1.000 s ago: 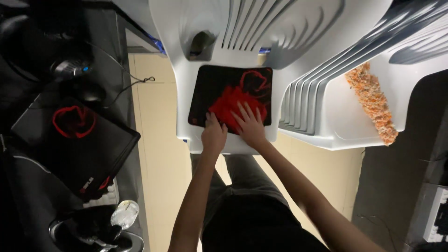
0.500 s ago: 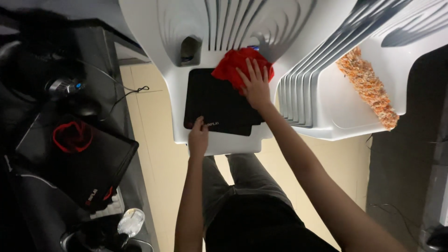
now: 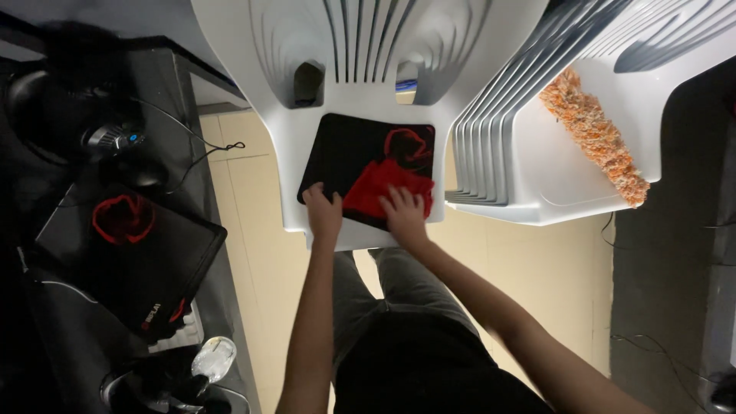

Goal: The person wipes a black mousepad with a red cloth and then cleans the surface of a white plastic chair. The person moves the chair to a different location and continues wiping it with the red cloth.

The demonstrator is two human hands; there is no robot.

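Head camera, looking straight down past my knees: a black mouse pad (image 3: 360, 165) with a red swirl printed in one corner lies flat on the seat of a white plastic chair (image 3: 307, 115). On the pad sits a crumpled red cloth (image 3: 376, 192). My right hand (image 3: 404, 216) presses down on the near edge of the cloth, fingers spread and flat rather than curled around it. My left hand (image 3: 323, 213) rests on the pad's near left corner, fingers loosely open, pinning it to the seat; I cannot tell whether the thumb hooks under the edge.

Just right of this chair stands a stack of matching white chairs (image 3: 529, 153), and a fluffy orange duster (image 3: 594, 138) lies across the top seat, well apart from my hands. To my left a dark desk (image 3: 180, 100) carries a second black pad (image 3: 134, 257) with the same red swirl, a cabled mouse (image 3: 115, 138), and the corner of a pale keyboard (image 3: 176, 333). Beige floor tiles (image 3: 245, 199) show between desk and chair. Nothing lies between my hands and the pad.
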